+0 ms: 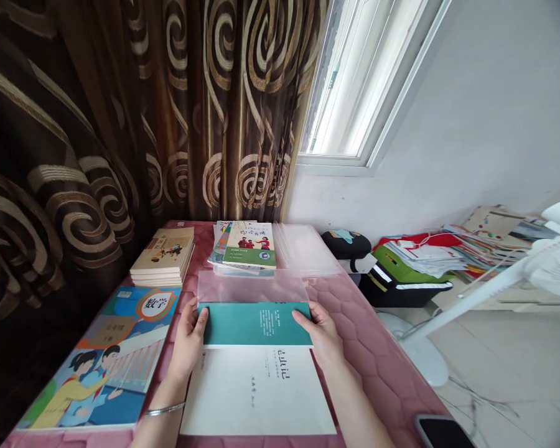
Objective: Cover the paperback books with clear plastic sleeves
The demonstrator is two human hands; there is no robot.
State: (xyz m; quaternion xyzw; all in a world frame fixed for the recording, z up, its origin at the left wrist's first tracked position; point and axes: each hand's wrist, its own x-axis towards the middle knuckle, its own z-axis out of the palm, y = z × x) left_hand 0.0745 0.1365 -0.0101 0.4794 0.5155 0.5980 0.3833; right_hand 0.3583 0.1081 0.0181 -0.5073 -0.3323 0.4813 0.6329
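An open book lies at the front middle, its white page (259,395) with printed Chinese characters facing up. Across its top runs a green cover flap (256,323) with small white text. My left hand (191,333) is closed on the flap's left edge, thumb on top. At the right edge, my right hand (322,330) grips the same flap, also thumb on top. A clear plastic book cover (252,286) sticks out beyond the flap's far edge; whether the flap is inside it I cannot tell.
Left are a blue maths textbook (107,361) and a stack of tan books (163,252). Further back lie several books (249,242) and clear plastic sheets (303,249) on the pink padded tablecloth (368,348). A phone (443,430) and a white fan (429,354) are right.
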